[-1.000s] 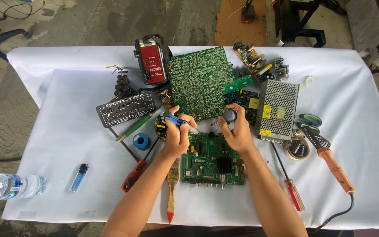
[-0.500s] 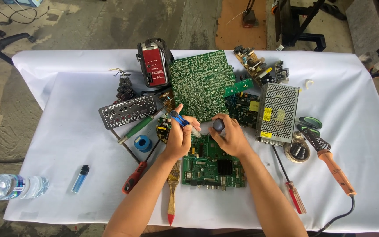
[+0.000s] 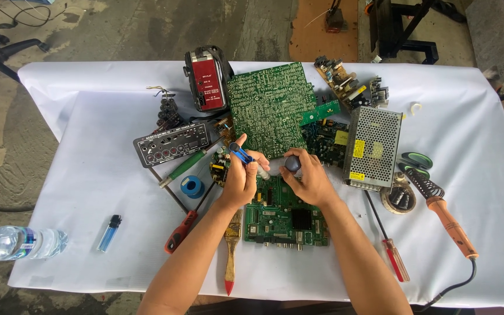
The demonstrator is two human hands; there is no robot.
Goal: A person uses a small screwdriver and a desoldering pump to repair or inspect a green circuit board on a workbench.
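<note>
Head view looks straight down on a white-clothed counter (image 3: 88, 134) strewn with electronics. Our left hand (image 3: 241, 178) is closed around a small blue tool (image 3: 241, 154), slim like a pen, its pale tip (image 3: 262, 172) angled down to the right. Our right hand (image 3: 310, 178) pinches a small dark rounded part (image 3: 293, 163) between fingers and thumb. Both hands hover at the centre of the frame, just above the top edge of a green board (image 3: 287, 219) lying flat below them.

We judge the blue tool light and stiff, best held near its middle as now. The dark part looks small and smooth, likely to slip, so a fingertip pinch suits it. The board is rigid but fragile; we would take it by its bare edges, not its components.

Above sits a larger green board (image 3: 269, 108), a red radio (image 3: 206, 81) to its left, a metal mesh box (image 3: 371, 146) to the right. A brush (image 3: 231, 245) and red screwdriver (image 3: 182, 230) lie lower left of the hands, a soldering iron (image 3: 447, 219) at right.
</note>
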